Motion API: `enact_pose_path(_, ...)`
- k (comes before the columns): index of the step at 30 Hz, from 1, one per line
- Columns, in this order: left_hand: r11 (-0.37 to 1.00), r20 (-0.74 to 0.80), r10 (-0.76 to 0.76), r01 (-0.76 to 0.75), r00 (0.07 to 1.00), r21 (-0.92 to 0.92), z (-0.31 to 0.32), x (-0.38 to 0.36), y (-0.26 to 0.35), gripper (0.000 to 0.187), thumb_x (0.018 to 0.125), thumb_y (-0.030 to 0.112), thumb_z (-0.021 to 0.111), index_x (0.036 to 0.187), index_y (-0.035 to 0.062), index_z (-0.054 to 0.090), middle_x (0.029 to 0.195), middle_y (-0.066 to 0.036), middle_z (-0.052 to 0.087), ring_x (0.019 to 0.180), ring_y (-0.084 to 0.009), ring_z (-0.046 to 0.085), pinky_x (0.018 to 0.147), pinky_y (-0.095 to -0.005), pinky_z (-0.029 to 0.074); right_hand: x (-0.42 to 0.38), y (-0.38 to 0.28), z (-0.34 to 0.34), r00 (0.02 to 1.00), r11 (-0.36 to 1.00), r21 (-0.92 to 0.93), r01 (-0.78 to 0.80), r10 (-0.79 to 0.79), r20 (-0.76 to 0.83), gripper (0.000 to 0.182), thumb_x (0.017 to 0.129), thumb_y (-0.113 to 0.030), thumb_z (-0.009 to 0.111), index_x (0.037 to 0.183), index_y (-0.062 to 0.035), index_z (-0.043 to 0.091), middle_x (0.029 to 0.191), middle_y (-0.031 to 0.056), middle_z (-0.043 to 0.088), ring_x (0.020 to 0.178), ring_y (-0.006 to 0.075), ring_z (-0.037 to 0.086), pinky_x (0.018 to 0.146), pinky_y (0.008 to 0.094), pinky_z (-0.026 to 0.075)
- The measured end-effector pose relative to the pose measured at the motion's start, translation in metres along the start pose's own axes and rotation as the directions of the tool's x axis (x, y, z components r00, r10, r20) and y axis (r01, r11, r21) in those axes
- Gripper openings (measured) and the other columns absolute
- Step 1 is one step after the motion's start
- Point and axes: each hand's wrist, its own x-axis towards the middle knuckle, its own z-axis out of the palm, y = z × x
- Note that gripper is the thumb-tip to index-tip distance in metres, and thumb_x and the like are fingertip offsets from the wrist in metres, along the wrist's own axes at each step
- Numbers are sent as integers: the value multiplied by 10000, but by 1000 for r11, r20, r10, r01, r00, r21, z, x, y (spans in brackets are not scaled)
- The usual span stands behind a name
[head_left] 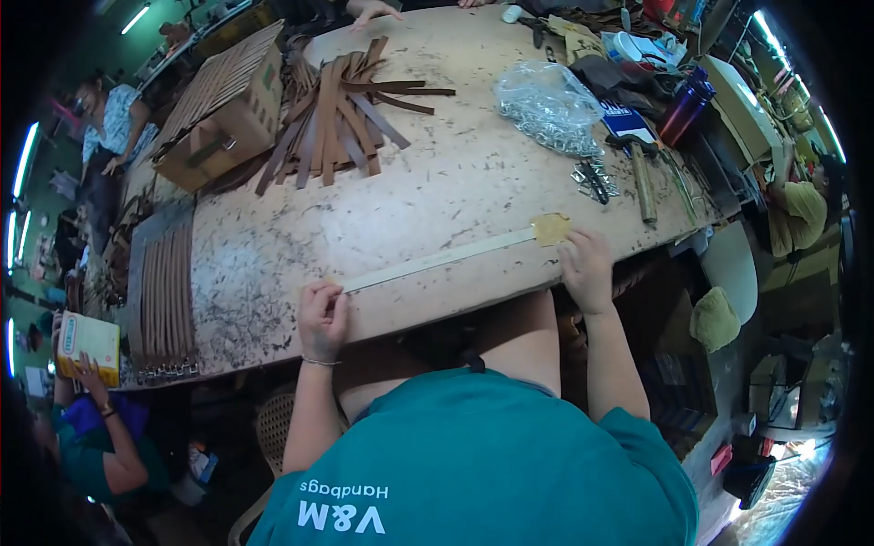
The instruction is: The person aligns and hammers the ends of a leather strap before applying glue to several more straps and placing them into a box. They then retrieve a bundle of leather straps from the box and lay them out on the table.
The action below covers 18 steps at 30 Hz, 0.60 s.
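A long, narrow pale strip (442, 261) lies slantwise across the near part of the worktable, a square tan patch (550, 229) at its right end. Around the strip's left end the fingers of my left hand (322, 317) are closed, close to the table's front edge. My right hand (587, 268) has its fingers curled together, fingertips pinching at the right edge of the tan patch. Between my two hands the strip runs straight along the tabletop (273, 237).
A bundle of brown straps (332, 123) lies beyond, beside a cardboard box (223, 105). Brown cords (167, 291) lie in a row at left. Rightward are a plastic bag of metal hardware (549, 105), a hammer (644, 182) and a purple bottle (687, 106). Another person holds a yellow-and-white box (88, 346).
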Motion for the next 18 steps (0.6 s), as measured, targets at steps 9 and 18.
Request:
enact_pose_path(9, 981, -4, -132, 130, 991, -144, -19, 27, -24, 148, 795, 125, 558, 866, -4, 577, 914, -141, 519, 736, -217, 539, 661, -275, 441, 19, -40, 73, 958, 994, -100, 48, -17, 287, 367, 732, -352, 602, 1001, -107, 551, 1130, 106, 464, 1102, 289, 391, 895, 460, 293)
enact_pose_path(18, 878, -209, -131, 212, 969, 429, 27, 238, -132, 878, 691, 588, 557, 1293, 12, 281, 1270, -241, 341, 1165, -394, 321, 986, -432, 247, 27, -51, 68, 933, 989, -144, -47, 94, 347, 434, 731, -425, 580, 1021, -104, 542, 1174, 116, 412, 1147, 285, 334, 931, 450, 250)
